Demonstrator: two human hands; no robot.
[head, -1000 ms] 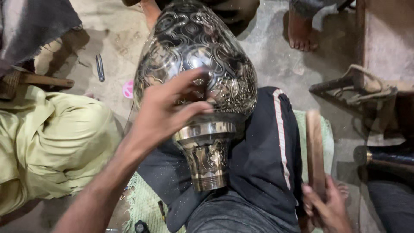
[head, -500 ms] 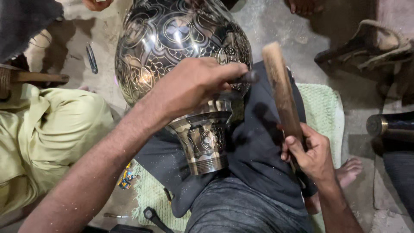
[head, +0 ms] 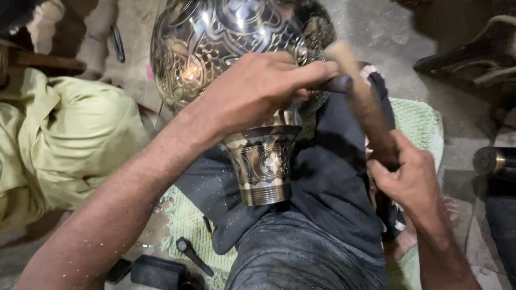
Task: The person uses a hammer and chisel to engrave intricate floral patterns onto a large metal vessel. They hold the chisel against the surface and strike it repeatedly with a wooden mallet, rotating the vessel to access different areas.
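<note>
The engraved metal vase (head: 231, 59), dark and shiny with silvery scrollwork and a banded brass-toned neck, lies across the person's lap. The left hand (head: 258, 88) pinches a small chisel (head: 336, 83) against it; the right hand (head: 411, 180) grips a wooden mallet (head: 363, 102).

A bare concrete floor (head: 376, 32) carries a pale green mat (head: 419, 121), with small dark tools (head: 193, 255) lying on the mat's near edge and another tool (head: 117, 43) on the concrete
</note>
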